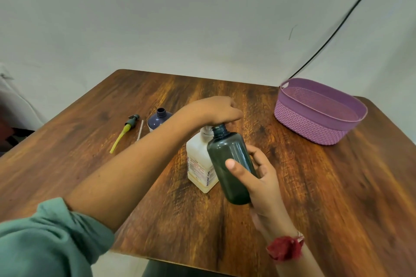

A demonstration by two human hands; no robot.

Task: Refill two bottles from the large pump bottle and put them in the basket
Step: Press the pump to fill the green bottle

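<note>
The top of the large pump bottle (200, 164) is hidden under my left hand (216, 110), so I cannot see the pump head. The words on its label are too blurry to read. My left arm covers part of the dark purple bottle (158, 119) behind it; its neck has no cap.

My left hand sits on top of the pump with the fingers bent down. I cannot tell if they grab it or just push. The arm reaches across from the left, its green sleeve (45, 243) pushed up.

My right hand (265, 186) grips the dark green bottle (229, 159), thumb in front and fingers behind. The bottle is off the table (90, 141), tilted, with its open neck right at the pump.

The purple basket (319, 112) stands well apart, at the far right.
</note>
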